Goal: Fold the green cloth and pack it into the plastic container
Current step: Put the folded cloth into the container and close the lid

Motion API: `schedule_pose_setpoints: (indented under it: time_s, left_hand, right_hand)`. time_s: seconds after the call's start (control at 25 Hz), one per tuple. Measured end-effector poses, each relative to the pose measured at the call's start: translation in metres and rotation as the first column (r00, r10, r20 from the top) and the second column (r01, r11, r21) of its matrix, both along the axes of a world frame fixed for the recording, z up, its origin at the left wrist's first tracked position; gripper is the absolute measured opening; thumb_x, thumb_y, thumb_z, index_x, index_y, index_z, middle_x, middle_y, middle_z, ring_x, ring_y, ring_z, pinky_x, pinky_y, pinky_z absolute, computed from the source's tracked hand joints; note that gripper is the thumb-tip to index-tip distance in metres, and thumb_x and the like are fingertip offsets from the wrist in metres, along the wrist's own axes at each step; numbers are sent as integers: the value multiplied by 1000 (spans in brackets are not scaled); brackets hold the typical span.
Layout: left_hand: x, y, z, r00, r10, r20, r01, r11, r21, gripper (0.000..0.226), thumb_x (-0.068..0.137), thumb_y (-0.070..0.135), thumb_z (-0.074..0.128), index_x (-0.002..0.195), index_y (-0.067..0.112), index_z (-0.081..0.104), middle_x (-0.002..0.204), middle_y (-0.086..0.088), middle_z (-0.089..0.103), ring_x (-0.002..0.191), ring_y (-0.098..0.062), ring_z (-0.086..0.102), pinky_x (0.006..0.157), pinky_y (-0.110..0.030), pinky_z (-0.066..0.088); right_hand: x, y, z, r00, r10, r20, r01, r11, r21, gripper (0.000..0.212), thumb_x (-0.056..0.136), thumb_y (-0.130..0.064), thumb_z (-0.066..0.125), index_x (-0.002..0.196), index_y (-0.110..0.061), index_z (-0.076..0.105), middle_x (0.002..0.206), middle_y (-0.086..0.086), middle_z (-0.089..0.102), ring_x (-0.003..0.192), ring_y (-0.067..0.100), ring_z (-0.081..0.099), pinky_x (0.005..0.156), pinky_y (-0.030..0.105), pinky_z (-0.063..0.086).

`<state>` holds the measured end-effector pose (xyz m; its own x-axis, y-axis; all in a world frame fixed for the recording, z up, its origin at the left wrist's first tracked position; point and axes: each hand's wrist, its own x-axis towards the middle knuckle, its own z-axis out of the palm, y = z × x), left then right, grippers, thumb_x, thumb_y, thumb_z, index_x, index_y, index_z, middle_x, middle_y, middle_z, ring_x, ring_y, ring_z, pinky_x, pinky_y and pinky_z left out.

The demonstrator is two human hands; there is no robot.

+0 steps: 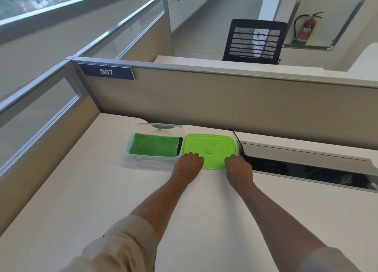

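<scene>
The green cloth [155, 147] lies folded flat inside the clear plastic container [131, 155] on the white desk. Right beside the container lies its bright green lid [210, 147], flat on the desk. My left hand [189, 164] rests on the lid's near left corner with fingers curled over the edge. My right hand [238, 166] grips the lid's near right corner the same way. The lid's near edge is partly hidden under both hands.
A beige partition [204, 100] with a "007" label stands just behind the container. An open cable trough [306, 169] with a raised flap runs to the right of the lid. A black mesh chair [254, 40] stands beyond the partition.
</scene>
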<state>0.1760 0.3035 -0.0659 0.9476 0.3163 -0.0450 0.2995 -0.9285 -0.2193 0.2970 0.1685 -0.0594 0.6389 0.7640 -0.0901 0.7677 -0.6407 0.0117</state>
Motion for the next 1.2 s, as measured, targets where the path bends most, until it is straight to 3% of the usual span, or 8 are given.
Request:
schedule_pose_setpoints:
  time_s: [0.16, 0.28, 0.4, 0.68, 0.84, 1.0, 1.08, 1.2]
  left_hand:
    - [-6, -8, -6, 989, -93, 112, 89, 995, 37, 20, 56, 8, 78, 67, 17, 64, 59, 0, 56, 48, -19, 55, 42, -26, 40]
    - [-12, -14, -6, 974, -141, 177, 126, 988, 91, 11, 68, 6, 60, 71, 17, 63, 63, -1, 56, 52, -19, 53, 46, -28, 40]
    - [-22, -23, 0, 966, -146, 212, 120, 984, 134, 21, 76, 4, 44, 78, 16, 62, 69, -1, 56, 59, -21, 54, 54, -30, 43]
    - [-56, -35, 21, 940, -118, 321, 87, 990, 111, 21, 79, 3, 48, 95, 15, 56, 78, -1, 56, 69, -23, 54, 58, -35, 45]
    - [-69, -37, 37, 928, -61, 367, 57, 998, 24, 30, 76, 1, 58, 102, 14, 53, 81, -2, 56, 72, -24, 53, 57, -37, 42]
    - [-81, -30, 55, 901, 92, 424, -16, 984, -179, 28, 86, 4, 50, 112, 15, 52, 93, -3, 59, 83, -26, 56, 67, -38, 46]
    - [-85, -26, 65, 850, 218, 480, -47, 938, -342, 29, 88, 10, 53, 117, 14, 53, 103, -5, 63, 91, -29, 59, 75, -40, 47]
    - [-90, -15, 73, 717, 434, 545, -96, 837, -539, 34, 88, 14, 63, 121, 13, 55, 116, -7, 66, 101, -32, 61, 83, -39, 47]
  right_hand:
    - [-1, -10, 0, 999, -36, 11, 35, 999, 24, 29, 81, 7, 46, 99, -10, 60, 100, 8, 62, 95, 31, 58, 64, 35, 44]
    - [-4, -17, 7, 998, -65, 26, 64, 997, 36, 29, 80, 8, 48, 99, -10, 61, 100, 8, 62, 94, 31, 59, 64, 35, 45]
    - [-7, -23, 19, 996, -79, 35, 78, 996, 40, 29, 79, 7, 49, 99, -11, 59, 101, 7, 63, 96, 29, 59, 64, 34, 43]
    - [-33, -41, 49, 997, -78, -27, 80, 992, 97, 30, 80, 7, 47, 103, -10, 55, 102, 7, 63, 93, 28, 63, 69, 37, 48]
    - [-41, -52, 67, 999, -52, -10, 52, 990, 131, 30, 78, 10, 45, 99, -9, 52, 94, 8, 66, 85, 30, 65, 62, 37, 45]
    - [-40, -56, 86, 1000, -6, 5, 5, 984, 181, 26, 78, 9, 44, 97, -9, 47, 89, 11, 66, 73, 34, 60, 56, 35, 38]
    - [-38, -55, 95, 1000, 12, -24, -5, 966, 258, 23, 78, 7, 44, 94, -9, 46, 87, 11, 67, 72, 34, 58, 57, 36, 41]
    - [-35, -48, 106, 982, 40, -183, 43, 904, 425, 19, 81, 2, 54, 88, -13, 45, 77, 7, 65, 75, 33, 61, 60, 39, 46]
